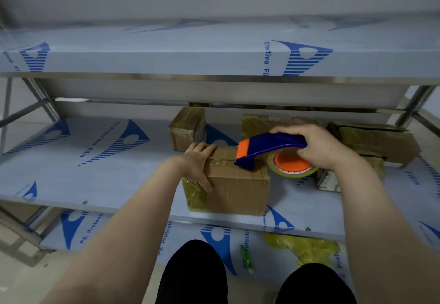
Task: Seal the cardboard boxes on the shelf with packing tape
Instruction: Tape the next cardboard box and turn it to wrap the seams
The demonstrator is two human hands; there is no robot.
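1. Both forearms (133, 220) are bare along their whole visible length, up over the shelf (95, 184).
2. The left hand (198, 163) and right hand (319, 145) are bare too.
3. Plain, matte black trousers (192, 272) cover both knees (316, 284), showing as two rounded dark shapes below the shelf's front edge.

Blue "PE Protective Film" lettering on the film (95, 175) covering each shelf (214, 78)
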